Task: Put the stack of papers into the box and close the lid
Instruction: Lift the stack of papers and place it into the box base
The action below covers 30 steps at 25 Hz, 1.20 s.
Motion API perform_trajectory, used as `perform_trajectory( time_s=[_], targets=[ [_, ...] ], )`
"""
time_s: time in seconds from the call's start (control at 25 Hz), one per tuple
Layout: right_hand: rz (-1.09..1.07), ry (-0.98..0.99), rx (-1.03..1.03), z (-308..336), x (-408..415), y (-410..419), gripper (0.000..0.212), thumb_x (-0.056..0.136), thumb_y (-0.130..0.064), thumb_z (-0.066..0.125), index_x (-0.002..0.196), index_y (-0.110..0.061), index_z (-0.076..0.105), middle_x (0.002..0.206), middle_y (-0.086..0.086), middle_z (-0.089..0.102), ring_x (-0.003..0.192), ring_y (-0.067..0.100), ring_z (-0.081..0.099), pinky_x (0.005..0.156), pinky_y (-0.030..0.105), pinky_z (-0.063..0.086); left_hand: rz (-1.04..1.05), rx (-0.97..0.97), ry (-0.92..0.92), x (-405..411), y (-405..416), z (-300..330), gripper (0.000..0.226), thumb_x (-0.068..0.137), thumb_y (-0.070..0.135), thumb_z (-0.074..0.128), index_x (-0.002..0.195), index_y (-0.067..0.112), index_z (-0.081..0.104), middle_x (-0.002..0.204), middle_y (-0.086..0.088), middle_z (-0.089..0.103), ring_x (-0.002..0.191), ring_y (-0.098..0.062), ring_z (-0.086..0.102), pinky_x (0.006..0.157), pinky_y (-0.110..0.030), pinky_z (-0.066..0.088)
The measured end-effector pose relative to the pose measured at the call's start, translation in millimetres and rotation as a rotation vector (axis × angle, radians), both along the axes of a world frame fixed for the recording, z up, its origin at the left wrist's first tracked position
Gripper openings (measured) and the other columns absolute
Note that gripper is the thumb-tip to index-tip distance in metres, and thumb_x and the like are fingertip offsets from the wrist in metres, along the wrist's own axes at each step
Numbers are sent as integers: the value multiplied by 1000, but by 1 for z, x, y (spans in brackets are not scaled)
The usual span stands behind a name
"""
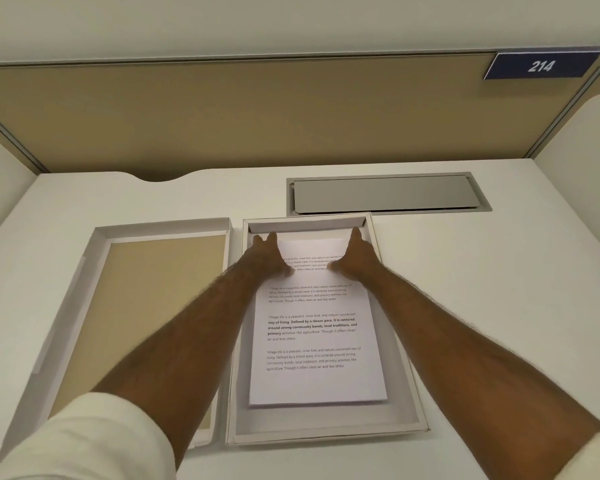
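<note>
Head view, near to far. The near edge of the papers (317, 341) lies inside the box (329, 435), well short of its near wall and closest to the viewer, far from either grip. The stack sits skewed, its long edges not parallel to the walls. Further out, the left hand (269, 254) and right hand (355, 252) rest flat on the far end of the stack, thumbs pointing toward each other, fingers spread against the far corners; both grips are released and press rather than clasp, holding nothing. Just beyond the fingertips stands the far wall of the box. The lid (160, 230) lies inside up on the worktop (482, 289), just beside the box and outside the left grip.

Risks, as judged: pushing further may buckle the top sheets against the far wall or fan the stack, since only the upper sheets are pressed. Uneven pressure between the hands could add to the skew. A sheet riding up a wall would foul the lid. The light box may slide on the smooth worktop.
</note>
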State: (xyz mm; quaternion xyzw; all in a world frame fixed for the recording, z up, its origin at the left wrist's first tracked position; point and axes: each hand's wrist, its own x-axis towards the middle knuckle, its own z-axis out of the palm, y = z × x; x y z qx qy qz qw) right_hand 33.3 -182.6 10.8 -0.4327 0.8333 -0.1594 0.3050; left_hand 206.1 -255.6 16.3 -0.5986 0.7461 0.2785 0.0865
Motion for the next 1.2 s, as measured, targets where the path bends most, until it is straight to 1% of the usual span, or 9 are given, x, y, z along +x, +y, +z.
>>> perform_trajectory(
  time_s=[0.08,0.24,0.36,0.52,0.64,0.84,0.96,1.04,1.2],
  targets=[
    [-2,39,21,-2,-2,-8,101,79,-19,76,153,-3,10,139,21,51,131,34,49,103,36,45,-30,14,-52,-1,-8,-1,105,72,38,82,153,11,20,150,-19,37,134,-36,47,103,-42,45],
    [43,119,29,-3,-3,-13,82,75,-20,78,142,-5,34,134,17,56,126,33,53,96,33,47,-137,26,-148,-4,-18,4,97,69,40,85,147,5,39,147,-15,48,136,-31,47,111,-38,41],
    [100,173,70,-2,-5,-18,66,75,-24,77,131,-6,46,132,13,58,126,30,53,96,32,47,-159,36,-142,-4,-22,4,91,67,38,87,142,6,47,143,-13,55,131,-30,52,109,-37,44],
    [128,189,122,-3,-5,-26,75,77,-23,75,142,-8,40,143,13,47,133,29,46,105,32,43,-183,12,-125,-4,-24,3,96,66,37,88,145,4,44,145,-14,52,134,-31,50,110,-37,42],
    [138,187,144,-3,-7,-29,75,76,-21,76,143,-12,41,144,11,46,134,28,46,106,32,44,-210,-9,-114,-2,-24,2,100,66,36,88,149,8,39,150,-13,46,138,-30,45,112,-37,39],
    [176,206,198,-3,-8,-33,73,76,-20,73,142,-13,43,145,12,44,133,28,45,104,31,45,-243,4,-93,-2,-23,4,104,66,30,89,153,17,33,155,-11,37,139,-31,42,97,-37,48],
    [200,221,237,-2,-7,-35,74,77,-22,71,144,-12,41,144,13,44,133,28,43,103,32,46,-242,-2,-86,-2,-24,2,103,66,30,89,153,17,34,155,-12,37,140,-30,40,104,-37,44],
    [188,229,253,-1,-6,-36,73,76,-23,72,142,-11,43,142,16,45,129,28,48,99,31,47,-236,-10,-76,-1,-24,0,102,66,30,89,152,17,36,154,-11,38,141,-30,39,112,-37,37],
    [179,240,261,0,-4,-38,60,75,-21,72,130,-4,53,131,20,55,118,30,58,91,30,49,-228,-17,-69,-1,-25,-2,101,66,29,89,151,17,37,153,-11,39,142,-30,39,116,-39,34]
  ],
)
